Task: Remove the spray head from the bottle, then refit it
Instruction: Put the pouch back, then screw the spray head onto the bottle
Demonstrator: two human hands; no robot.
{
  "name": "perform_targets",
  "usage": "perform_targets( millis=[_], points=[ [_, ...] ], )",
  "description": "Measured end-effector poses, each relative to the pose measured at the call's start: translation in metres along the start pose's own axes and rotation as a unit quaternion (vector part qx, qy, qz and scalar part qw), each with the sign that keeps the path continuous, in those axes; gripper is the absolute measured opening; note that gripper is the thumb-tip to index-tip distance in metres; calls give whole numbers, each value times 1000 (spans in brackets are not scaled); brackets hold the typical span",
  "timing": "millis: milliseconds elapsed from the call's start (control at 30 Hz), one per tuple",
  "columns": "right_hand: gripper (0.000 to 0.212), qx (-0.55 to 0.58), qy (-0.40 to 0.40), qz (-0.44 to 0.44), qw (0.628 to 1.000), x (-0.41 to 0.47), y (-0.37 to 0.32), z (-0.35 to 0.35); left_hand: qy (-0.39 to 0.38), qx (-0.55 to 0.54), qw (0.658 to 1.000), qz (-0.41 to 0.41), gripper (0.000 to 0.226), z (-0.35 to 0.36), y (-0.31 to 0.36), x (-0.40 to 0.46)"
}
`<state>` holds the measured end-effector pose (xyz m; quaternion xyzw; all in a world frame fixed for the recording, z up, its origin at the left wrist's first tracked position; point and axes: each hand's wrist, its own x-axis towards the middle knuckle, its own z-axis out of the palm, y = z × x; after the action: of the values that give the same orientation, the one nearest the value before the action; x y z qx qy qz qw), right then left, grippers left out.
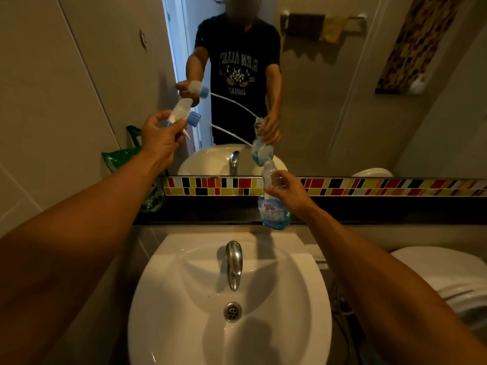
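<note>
My left hand (160,138) grips the white spray head (181,111), which has a blue collar and a blue nozzle, held up at the left in front of the mirror. Its thin clear dip tube (229,134) trails to the right, fully out of the bottle. My right hand (288,192) holds the clear bottle (274,210) by its narrow neck, above the black counter behind the basin. The bottle's mouth is uncovered. Blue liquid fills its lower part and a red-lettered label faces me.
A white basin (303,299) with a chrome tap (234,262) and drain lies below my arms. The mirror (329,88) ahead reflects me. A coloured tile strip (369,187) runs under it. A green bag (123,156) hangs left; a white toilet (453,280) stands right.
</note>
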<state>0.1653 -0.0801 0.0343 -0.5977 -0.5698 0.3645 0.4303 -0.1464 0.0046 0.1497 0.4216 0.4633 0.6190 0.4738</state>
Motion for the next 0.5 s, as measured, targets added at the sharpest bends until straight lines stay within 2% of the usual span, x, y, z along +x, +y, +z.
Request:
perform_targets(
  millis=[167, 333, 500],
  points=[
    [37, 6, -10, 1, 1000, -2, -6, -6, -33, 16, 999, 12, 39, 5, 6, -7],
    [37, 8, -16, -6, 1000, -4, -7, -10, -7, 2, 1000, 23, 44, 6, 17, -5],
    [32, -9, -13, -8, 1000, -4, -5, -13, -18, 5, 999, 32, 40, 4, 24, -5]
  ],
)
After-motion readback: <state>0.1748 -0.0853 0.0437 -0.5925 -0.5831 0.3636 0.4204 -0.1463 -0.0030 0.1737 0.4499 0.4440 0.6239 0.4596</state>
